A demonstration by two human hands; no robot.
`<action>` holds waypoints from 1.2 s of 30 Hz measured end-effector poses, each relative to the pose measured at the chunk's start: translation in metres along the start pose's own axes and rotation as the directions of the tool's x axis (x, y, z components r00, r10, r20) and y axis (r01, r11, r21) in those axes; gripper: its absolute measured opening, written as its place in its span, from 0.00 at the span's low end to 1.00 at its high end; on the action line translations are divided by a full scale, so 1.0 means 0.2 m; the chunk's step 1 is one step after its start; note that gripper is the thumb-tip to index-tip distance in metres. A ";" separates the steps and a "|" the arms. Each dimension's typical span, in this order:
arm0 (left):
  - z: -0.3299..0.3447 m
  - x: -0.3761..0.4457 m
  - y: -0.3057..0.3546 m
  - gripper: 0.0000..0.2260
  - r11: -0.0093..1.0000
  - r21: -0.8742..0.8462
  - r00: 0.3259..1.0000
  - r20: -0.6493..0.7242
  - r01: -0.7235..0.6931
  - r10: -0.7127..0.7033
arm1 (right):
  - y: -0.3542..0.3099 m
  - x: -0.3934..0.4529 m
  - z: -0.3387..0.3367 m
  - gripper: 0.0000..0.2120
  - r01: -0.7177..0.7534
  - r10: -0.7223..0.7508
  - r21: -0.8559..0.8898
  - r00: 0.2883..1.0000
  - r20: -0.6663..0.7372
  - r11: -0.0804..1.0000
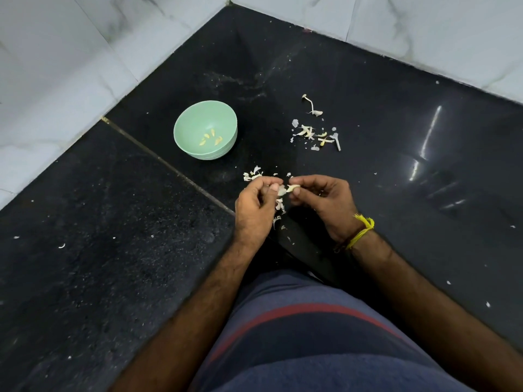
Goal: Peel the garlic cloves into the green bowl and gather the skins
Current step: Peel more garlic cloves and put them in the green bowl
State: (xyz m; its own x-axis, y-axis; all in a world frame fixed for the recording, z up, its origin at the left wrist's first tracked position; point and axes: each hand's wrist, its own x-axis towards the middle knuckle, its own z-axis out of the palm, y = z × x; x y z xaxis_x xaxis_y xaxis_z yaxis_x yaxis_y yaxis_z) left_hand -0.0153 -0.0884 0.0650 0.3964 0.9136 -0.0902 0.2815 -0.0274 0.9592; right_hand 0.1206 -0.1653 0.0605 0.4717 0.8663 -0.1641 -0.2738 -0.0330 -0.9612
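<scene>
Black stone counter (pixel 396 137): left hand (pixel 254 210) and right hand (pixel 322 202) both pinch one garlic clove (pixel 291 189); better strip skin slowly, then drop it in the green bowl (pixel 181 137), far left.

Bowl (pixel 205 131) on table (pixel 396 123), L of skins pile (pixel 315 134); cloves (pixel 210 137) in bowl. Hands w/ clove (pixel 291 188) nearer, more skins (pixel 252 174) just behind.
</scene>
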 end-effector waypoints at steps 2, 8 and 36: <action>-0.01 0.00 0.04 0.05 0.997 -0.002 0.996 0.046 -0.078 0.078 | 0.01 0.00 0.00 0.08 0.004 -0.004 0.041 1.000 0.002 0.999; 0.00 -0.01 0.06 0.06 0.991 0.062 0.993 0.027 -0.119 0.118 | 0.00 0.00 -0.01 0.09 0.032 -0.032 0.046 0.999 0.001 0.998; -0.02 -0.01 0.02 0.03 0.994 -0.047 0.990 0.089 -0.103 0.107 | 0.00 -0.02 0.00 0.09 0.046 -0.046 -0.001 0.999 -0.001 0.999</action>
State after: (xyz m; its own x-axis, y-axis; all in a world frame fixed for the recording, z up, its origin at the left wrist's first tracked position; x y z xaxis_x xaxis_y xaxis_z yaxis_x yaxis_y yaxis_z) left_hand -0.0191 -0.0891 0.0706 0.5000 0.8659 -0.0105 0.1979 -0.1024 0.9749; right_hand 0.1182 -0.1687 0.0605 0.4845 0.8665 -0.1202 -0.2514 0.0063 -0.9679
